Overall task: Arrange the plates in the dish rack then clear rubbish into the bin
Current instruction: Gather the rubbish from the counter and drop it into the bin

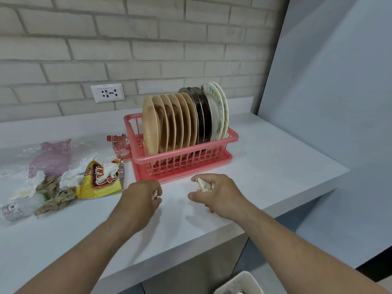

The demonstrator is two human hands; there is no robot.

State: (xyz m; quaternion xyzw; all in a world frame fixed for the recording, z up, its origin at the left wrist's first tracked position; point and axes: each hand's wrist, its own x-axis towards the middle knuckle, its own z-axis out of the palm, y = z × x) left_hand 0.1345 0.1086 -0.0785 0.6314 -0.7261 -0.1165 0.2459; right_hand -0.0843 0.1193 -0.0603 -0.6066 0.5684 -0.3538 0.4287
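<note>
A pink dish rack (182, 160) stands on the white counter (275, 166) with several plates (169, 124) upright in it: beige, dark and white patterned ones. In front of the rack, my right hand (214, 194) is shut on a crumpled white tissue (202, 184). My left hand (142, 200) hovers beside it with fingers curled around a small white scrap. Rubbish lies to the left: a yellow snack bag (101, 181), brown crumpled paper (55, 198), white tissues (72, 177), clear plastic with a pink bag (51, 158) and a red wrapper (119, 143). The bin (239, 283) shows at the bottom edge.
A wall socket (107, 92) sits on the brick wall behind the counter. A small clear plastic bottle (14, 210) lies at the far left. The counter ends at its right edge beside a pale blue wall (328, 81).
</note>
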